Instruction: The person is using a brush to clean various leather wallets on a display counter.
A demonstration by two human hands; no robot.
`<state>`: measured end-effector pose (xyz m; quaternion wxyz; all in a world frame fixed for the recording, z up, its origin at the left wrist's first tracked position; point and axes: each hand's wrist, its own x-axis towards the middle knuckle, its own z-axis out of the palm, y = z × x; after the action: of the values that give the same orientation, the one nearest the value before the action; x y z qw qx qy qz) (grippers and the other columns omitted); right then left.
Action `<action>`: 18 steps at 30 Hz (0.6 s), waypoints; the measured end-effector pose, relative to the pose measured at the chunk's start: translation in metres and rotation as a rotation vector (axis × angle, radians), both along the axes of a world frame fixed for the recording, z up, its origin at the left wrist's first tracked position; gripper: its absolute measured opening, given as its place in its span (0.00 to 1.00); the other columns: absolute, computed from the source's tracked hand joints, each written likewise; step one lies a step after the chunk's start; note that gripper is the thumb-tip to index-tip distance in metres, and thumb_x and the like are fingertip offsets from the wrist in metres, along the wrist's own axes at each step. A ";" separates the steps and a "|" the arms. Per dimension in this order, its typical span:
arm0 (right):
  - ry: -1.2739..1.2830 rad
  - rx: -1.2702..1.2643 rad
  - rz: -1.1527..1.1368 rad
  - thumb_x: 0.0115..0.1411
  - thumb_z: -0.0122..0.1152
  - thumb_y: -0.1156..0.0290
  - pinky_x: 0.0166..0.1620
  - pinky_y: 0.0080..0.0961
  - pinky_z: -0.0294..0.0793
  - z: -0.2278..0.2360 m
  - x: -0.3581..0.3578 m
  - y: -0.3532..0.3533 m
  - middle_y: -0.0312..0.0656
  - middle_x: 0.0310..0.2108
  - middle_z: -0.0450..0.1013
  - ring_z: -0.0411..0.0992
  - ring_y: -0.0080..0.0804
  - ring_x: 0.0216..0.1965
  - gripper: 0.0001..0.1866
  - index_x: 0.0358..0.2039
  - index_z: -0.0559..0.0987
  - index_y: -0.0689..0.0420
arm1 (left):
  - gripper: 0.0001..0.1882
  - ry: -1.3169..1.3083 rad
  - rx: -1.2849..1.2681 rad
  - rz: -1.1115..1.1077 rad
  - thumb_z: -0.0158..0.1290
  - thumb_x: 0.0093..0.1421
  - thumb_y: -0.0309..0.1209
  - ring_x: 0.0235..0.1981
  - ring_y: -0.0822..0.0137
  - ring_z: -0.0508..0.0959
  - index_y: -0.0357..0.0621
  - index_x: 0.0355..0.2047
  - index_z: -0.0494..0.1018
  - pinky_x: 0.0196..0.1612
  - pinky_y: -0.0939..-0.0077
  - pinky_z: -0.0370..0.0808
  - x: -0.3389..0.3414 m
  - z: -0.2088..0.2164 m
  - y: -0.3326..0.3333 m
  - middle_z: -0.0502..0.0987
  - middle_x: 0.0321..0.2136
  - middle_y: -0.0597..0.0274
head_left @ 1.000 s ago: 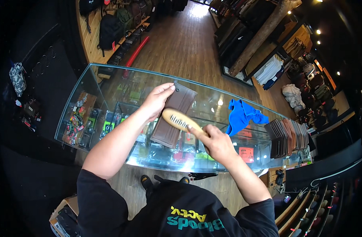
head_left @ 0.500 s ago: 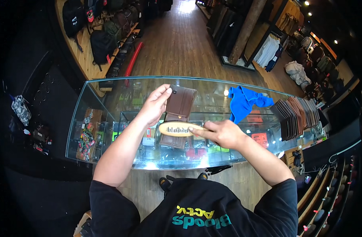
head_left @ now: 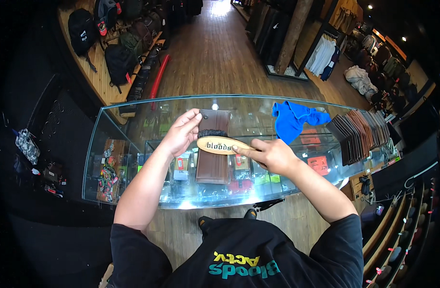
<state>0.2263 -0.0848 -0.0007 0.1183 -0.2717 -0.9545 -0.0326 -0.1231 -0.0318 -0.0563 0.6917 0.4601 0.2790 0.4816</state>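
A dark brown leather wallet point(head_left: 212, 169) lies unfolded lengthwise over the glass display counter point(head_left: 248, 96). At its far left edge, near a small snap, my left hand point(head_left: 180, 134) pinches it between thumb and fingers. My right hand point(head_left: 279, 157) grips the handle of a pale wooden brush point(head_left: 212, 146), with the index finger stretched along its back. The brush lies across the middle of the wallet, and its black bristles point(head_left: 212, 133) show on the far side, against the leather. Part of the wallet is hidden under the brush.
A crumpled blue cloth point(head_left: 296, 121) rests on the counter to the right. Beyond it, several wallets point(head_left: 361, 137) stand in a row at the right end. Small packaged goods and colourful trinkets point(head_left: 108, 173) sit inside the case. Backpacks point(head_left: 120, 65) line the left wall.
The brush has shifted slightly away and left, up the wallet, and its bristles now show. The wallet lies flatter and straighter, with its inner fold no longer lifted. My left hand keeps its pinch.
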 end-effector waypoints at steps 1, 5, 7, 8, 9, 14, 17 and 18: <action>0.035 0.086 -0.032 0.59 0.70 0.74 0.30 0.40 0.82 -0.001 0.003 0.006 0.38 0.34 0.71 0.80 0.39 0.30 0.41 0.73 0.78 0.32 | 0.10 0.006 0.000 0.001 0.49 0.85 0.39 0.46 0.77 0.86 0.50 0.56 0.74 0.50 0.74 0.84 0.000 0.000 -0.001 0.83 0.45 0.71; 0.237 0.158 -0.213 0.57 0.71 0.75 0.29 0.39 0.81 -0.002 0.004 0.014 0.38 0.34 0.70 0.78 0.40 0.28 0.43 0.73 0.78 0.31 | 0.14 0.090 0.084 -0.076 0.47 0.85 0.40 0.51 0.76 0.86 0.48 0.61 0.74 0.52 0.73 0.85 0.001 0.002 0.003 0.84 0.52 0.69; 0.158 0.150 -0.041 0.58 0.70 0.76 0.31 0.39 0.82 -0.002 0.000 0.009 0.39 0.34 0.71 0.79 0.42 0.29 0.42 0.73 0.77 0.32 | 0.16 0.137 0.104 0.026 0.47 0.85 0.39 0.55 0.77 0.84 0.48 0.65 0.73 0.53 0.74 0.85 0.013 0.006 -0.007 0.83 0.52 0.70; 0.206 0.145 -0.143 0.59 0.70 0.76 0.31 0.40 0.82 -0.005 0.000 0.014 0.39 0.35 0.72 0.79 0.43 0.29 0.42 0.74 0.77 0.32 | 0.17 0.194 0.107 0.026 0.47 0.85 0.38 0.56 0.78 0.83 0.48 0.67 0.73 0.55 0.75 0.83 0.010 0.005 -0.005 0.84 0.52 0.70; 0.251 0.140 -0.248 0.59 0.71 0.76 0.31 0.40 0.82 -0.003 0.001 0.018 0.40 0.35 0.72 0.79 0.43 0.30 0.42 0.74 0.77 0.32 | 0.17 0.219 0.137 -0.015 0.47 0.85 0.37 0.56 0.78 0.82 0.47 0.68 0.73 0.56 0.76 0.83 0.009 0.012 -0.003 0.84 0.52 0.69; 0.426 0.103 -0.136 0.60 0.72 0.79 0.34 0.38 0.82 0.000 -0.029 0.001 0.41 0.38 0.78 0.81 0.44 0.33 0.34 0.67 0.84 0.42 | 0.19 0.259 0.275 0.109 0.48 0.85 0.34 0.60 0.73 0.82 0.36 0.67 0.73 0.64 0.75 0.78 0.014 0.004 -0.013 0.84 0.58 0.61; 0.385 0.126 -0.216 0.61 0.72 0.80 0.35 0.40 0.83 -0.014 -0.009 0.006 0.41 0.38 0.78 0.82 0.45 0.34 0.32 0.65 0.86 0.42 | 0.18 0.210 0.257 0.127 0.49 0.84 0.33 0.58 0.72 0.82 0.34 0.65 0.74 0.64 0.75 0.78 0.021 0.020 -0.018 0.84 0.57 0.61; 0.391 0.084 -0.324 0.63 0.71 0.81 0.36 0.38 0.83 -0.017 -0.001 0.006 0.42 0.37 0.78 0.81 0.45 0.34 0.30 0.65 0.86 0.43 | 0.17 0.208 0.201 0.076 0.49 0.84 0.33 0.53 0.75 0.83 0.36 0.64 0.75 0.59 0.78 0.79 0.014 0.022 -0.016 0.85 0.53 0.64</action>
<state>0.2255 -0.0787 -0.0178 0.3052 -0.4172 -0.8552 -0.0375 -0.1088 -0.0483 -0.0345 0.5908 0.5635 0.3167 0.4828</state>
